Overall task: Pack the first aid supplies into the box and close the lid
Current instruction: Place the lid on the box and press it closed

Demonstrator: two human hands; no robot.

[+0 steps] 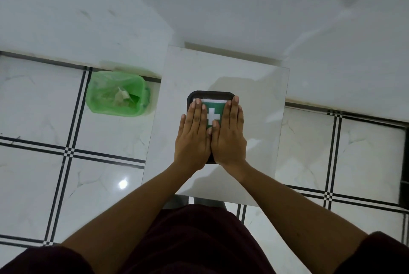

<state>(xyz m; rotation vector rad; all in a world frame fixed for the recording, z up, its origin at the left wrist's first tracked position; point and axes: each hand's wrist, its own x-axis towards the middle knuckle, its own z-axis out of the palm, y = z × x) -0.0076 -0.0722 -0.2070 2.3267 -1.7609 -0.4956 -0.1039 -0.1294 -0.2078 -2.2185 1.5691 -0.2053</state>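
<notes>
Hands are laid flat, side by side, on the lid point(213, 116) of the first aid box point(210, 95), which sits near the middle of a small white marble-topped table point(254, 119). The left hand point(193, 138) covers the left half of the lid and the right hand point(230, 138) the right half; the fingers are extended and pointed away from the body, nothing is gripped, and the inner edges of the two hands are pressed together over the near part of the lid, with a gap left further out. In that gap the green label with its white cross point(213, 115) is seen. A dark rounded rim is visible beyond the fingertips, and a short piece of it is also seen at the near edge between the wrists.

The box lies straight ahead of the body and directly beneath both palms, so neither hand is nearer than the other; the two are placed symmetrically about its middle line. Its long axis appears to run away from the person, in line with the forearms. Any closing force would therefore be applied straight down, shared evenly between the palms.

No loose supplies are seen on the table, so packing is judged to be done and the lid to be in the course of being pressed shut. Whether the lid has fully seated cannot be told, as most of its edge is hidden under the hands. A green bin point(118, 94) lined with a bag stands on the tiled floor to the left of the table, well apart from the box.
</notes>
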